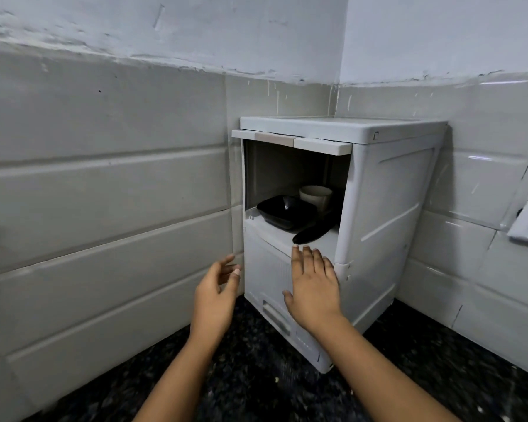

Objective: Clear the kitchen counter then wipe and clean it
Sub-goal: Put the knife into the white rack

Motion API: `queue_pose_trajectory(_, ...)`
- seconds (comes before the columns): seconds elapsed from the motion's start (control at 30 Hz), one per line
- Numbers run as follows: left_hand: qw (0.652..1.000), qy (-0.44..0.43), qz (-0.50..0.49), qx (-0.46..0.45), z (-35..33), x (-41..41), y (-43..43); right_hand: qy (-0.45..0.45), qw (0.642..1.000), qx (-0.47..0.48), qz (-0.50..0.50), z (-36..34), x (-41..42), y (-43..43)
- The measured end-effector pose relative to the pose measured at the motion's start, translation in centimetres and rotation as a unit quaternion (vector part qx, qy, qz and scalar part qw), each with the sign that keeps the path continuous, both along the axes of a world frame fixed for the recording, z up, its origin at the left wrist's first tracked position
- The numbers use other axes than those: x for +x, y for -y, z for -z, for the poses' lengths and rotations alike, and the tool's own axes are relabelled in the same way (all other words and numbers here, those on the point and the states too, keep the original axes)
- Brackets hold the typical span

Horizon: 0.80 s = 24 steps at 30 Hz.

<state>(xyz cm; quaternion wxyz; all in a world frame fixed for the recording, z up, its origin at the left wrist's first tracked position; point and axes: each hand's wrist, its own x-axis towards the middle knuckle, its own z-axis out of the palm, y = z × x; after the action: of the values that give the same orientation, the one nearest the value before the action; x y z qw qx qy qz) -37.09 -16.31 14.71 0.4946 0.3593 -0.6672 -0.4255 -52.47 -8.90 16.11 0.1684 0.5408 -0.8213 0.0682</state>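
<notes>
**A:** Where does it stand?

**B:** The right hand (313,287) lies flat on the lower front of the white cabinet (387,208), its fingers (305,260) straight and spread and gripping nothing. The left hand (215,295) is loosely open with its fingers (226,269) slightly curved, and it is empty. It sits just beside the cabinet's left front edge, and I can't tell if it touches.

**A:** And the counter?

**B:** The dark speckled counter (256,376) is below both wrists. The cabinet stands on it in the tiled corner, beyond the fingertips.

**A:** So the cabinet gets moved?

**B:** That's my guess: it has to be shifted so the stone under it can be wiped. A flat palm on the front only pushes it into the corner, so each hand should take a side with the fingers wrapped round the edges.

**A:** Anything to watch?

**B:** Just above the right fingertips the top compartment is open, with its flap (290,141) lifted. Inside are a black bowl (284,213), a white cup (316,196) behind it, and a black spoon (313,233) whose end reaches the shelf lip, almost at the fingertips. If the cabinet tilts forward they would probably slide out. I'd close the flap or take them out first, then slide the cabinet level instead of lifting it.
</notes>
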Motion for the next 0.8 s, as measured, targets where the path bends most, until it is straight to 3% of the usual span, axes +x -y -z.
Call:
queue_pose_trajectory(0.17,0.996,-0.074,0.012,0.040,-1.9,2.8,-1.6,0.118,0.980,-0.148,-0.059,-0.9,1.2,-2.4)
queue_pose_trajectory(0.27,0.992,-0.105,0.038,0.052,-2.7,3.9,-3.2,0.272,0.927,-0.247,-0.079,-1.1,2.3,-4.8)
queue_pose_trajectory(0.43,0.988,-0.106,0.066,0.091,-2.1,5.2,-6.6,0.470,0.831,-0.284,-0.083,0.5,4.1,-8.9)
queue_pose_trajectory(0.53,0.986,-0.108,0.073,0.106,-1.6,6.6,-9.0,0.523,0.795,-0.296,-0.084,1.2,5.6,-11.4)
queue_pose_trajectory(0.8,0.987,-0.122,0.029,0.099,-2.0,12.5,-17.8,0.566,0.767,-0.275,-0.129,0.4,10.0,-19.4)
